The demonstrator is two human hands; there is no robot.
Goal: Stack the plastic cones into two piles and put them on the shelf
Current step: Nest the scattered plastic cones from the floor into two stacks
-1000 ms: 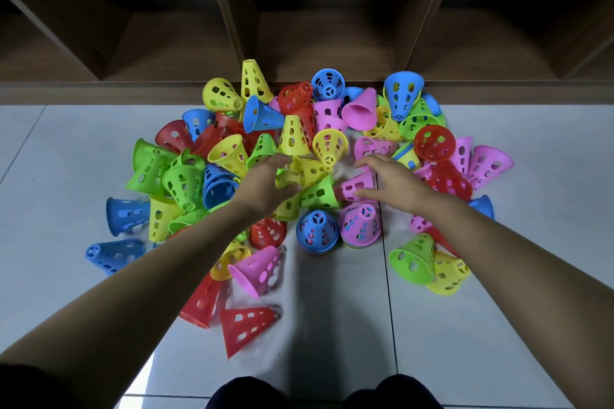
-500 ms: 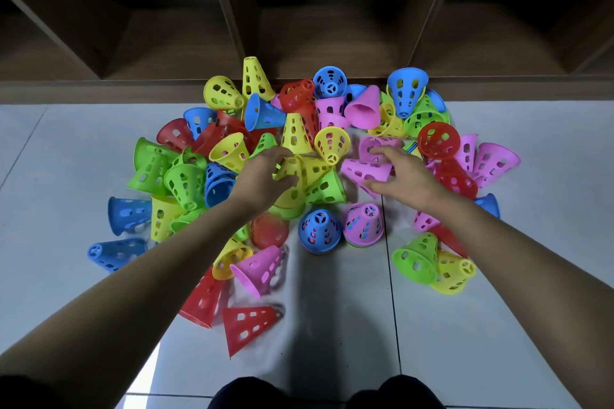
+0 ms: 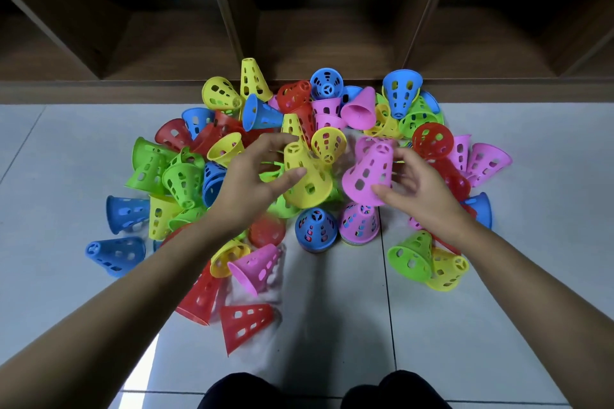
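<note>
Several perforated plastic cones in red, yellow, green, blue and pink lie scattered on the grey tiled floor. My left hand [image 3: 255, 176] grips a yellow cone [image 3: 307, 178], lifted above the heap, narrow end pointing away. My right hand [image 3: 418, 186] holds a pink cone [image 3: 368, 173] beside it, also raised. Just below them two upright piles stand on the floor: one topped by a blue cone [image 3: 316, 229], one topped by a pink cone [image 3: 359, 222]. The wooden shelf [image 3: 332, 43] runs along the far side of the heap.
The shelf has dark upright dividers [image 3: 232, 3] forming open compartments at floor level. Loose red cones [image 3: 244, 322] and a pink one [image 3: 257, 267] lie nearest to me. My knees [image 3: 319, 390] show at the bottom edge. Bare tile [image 3: 531, 209] spreads right of the heap.
Both hands closed on cones in the heap and lifted them: the left took a yellow cone, the right a pink one. Both cones now sit higher and nearer the two piles.
</note>
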